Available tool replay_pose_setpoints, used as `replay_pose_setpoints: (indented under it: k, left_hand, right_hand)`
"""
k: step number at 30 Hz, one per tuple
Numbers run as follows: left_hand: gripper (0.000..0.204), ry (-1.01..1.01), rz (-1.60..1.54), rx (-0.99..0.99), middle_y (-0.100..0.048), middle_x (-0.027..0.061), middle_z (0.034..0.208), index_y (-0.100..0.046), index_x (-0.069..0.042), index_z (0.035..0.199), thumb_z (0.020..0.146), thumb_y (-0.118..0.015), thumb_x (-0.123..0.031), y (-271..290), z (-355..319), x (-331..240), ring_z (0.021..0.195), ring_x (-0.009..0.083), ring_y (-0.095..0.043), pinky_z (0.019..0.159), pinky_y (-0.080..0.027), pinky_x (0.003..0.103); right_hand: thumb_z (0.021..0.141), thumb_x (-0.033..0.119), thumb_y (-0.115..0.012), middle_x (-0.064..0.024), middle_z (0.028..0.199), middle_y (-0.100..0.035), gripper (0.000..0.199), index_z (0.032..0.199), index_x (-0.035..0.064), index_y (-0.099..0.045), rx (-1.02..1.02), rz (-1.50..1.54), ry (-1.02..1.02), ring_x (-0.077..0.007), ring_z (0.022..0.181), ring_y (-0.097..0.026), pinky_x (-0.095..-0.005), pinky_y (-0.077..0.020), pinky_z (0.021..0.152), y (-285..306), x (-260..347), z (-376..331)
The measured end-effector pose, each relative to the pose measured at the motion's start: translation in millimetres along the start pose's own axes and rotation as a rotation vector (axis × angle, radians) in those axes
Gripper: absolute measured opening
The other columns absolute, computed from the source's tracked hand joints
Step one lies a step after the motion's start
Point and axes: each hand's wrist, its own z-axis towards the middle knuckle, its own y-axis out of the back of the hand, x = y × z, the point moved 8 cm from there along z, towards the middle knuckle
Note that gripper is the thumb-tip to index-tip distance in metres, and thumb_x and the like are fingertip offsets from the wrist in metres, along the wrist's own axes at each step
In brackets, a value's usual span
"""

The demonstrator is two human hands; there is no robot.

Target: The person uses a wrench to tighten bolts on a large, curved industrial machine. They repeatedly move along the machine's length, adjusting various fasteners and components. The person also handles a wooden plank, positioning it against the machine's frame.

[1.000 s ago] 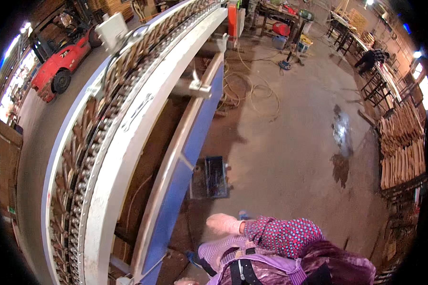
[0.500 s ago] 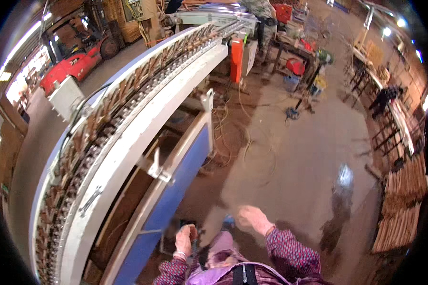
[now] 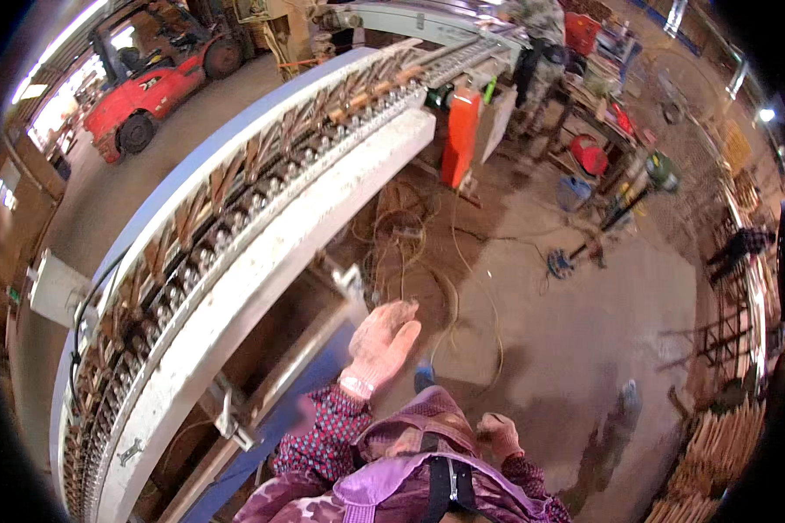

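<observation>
A: Left hand?
B: Left hand spread flat, thumb out to the right; nothing seen in it. Beside the far end of the blue panel; contact, can't tell.
A: Right hand?
B: Low, in front of the body, fingers curled in. Can't tell whether it grips anything. Well apart from the machine.
A: Machine where?
B: On the left, white, long, slanting from lower left up toward top centre. Brown slats line its top.
A: Surroundings?
B: Orange block near its far end, person beyond. Red forklift, upper left. Wood stack, lower right.
</observation>
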Motion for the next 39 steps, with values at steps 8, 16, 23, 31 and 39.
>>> replay_pose_setpoints:
  k: [8,16,23,31,39]
  left_hand:
    - [0.038,0.011,0.256,-0.186,-0.064,0.0118,0.115,-0.059,-0.001,0.117,0.087,-0.066,-0.024,29,173,22,0.108,0.0262,-0.061,0.095,-0.047,0.035]
    - [0.045,0.084,0.475,-0.477,-0.059,0.0218,0.108,-0.058,0.002,0.116,0.085,-0.064,-0.029,57,361,78,0.106,0.0392,-0.054,0.095,-0.042,0.046]
    - [0.054,0.452,0.757,-0.448,-0.059,0.0213,0.114,-0.055,-0.001,0.123,0.09,-0.058,-0.043,82,482,151,0.106,0.0396,-0.055,0.091,-0.045,0.047]
    - [0.061,0.756,1.01,-0.358,-0.058,0.0225,0.126,-0.05,-0.001,0.133,0.094,-0.05,-0.047,78,525,211,0.119,0.037,-0.053,0.102,-0.039,0.047]
    - [0.03,0.578,1.248,-0.52,-0.064,0.0188,0.112,-0.065,-0.004,0.113,0.09,-0.06,-0.022,67,532,205,0.104,0.0393,-0.059,0.094,-0.045,0.049]
  right_hand:
    - [0.088,0.03,-0.06,-0.0213,0.114,-0.065,0.036,0.113,0.0048,-0.065,-0.026,0.459,-0.219,-0.0356,0.107,-0.061,-0.0399,-0.0477,0.089,148,-2,434]
    - [0.091,0.027,-0.06,-0.0162,0.111,-0.067,0.034,0.117,0.0063,-0.063,-0.168,0.306,0.169,-0.0327,0.104,-0.063,-0.039,-0.0494,0.091,248,80,726]
    - [0.09,0.027,-0.058,-0.0161,0.098,-0.067,0.023,0.104,0.0095,-0.065,-0.387,-0.062,0.473,-0.0333,0.091,-0.064,-0.0459,-0.0518,0.074,280,101,908]
    - [0.095,0.029,-0.051,-0.0188,0.114,-0.064,0.033,0.111,0.002,-0.064,-0.269,-1.027,0.48,-0.0367,0.105,-0.061,-0.0449,-0.0511,0.09,265,45,1086]
    - [0.094,0.035,-0.054,-0.0167,0.121,-0.061,0.04,0.126,0.0114,-0.058,0.168,-0.746,0.158,-0.0344,0.116,-0.056,-0.0419,-0.0461,0.097,260,30,1168]
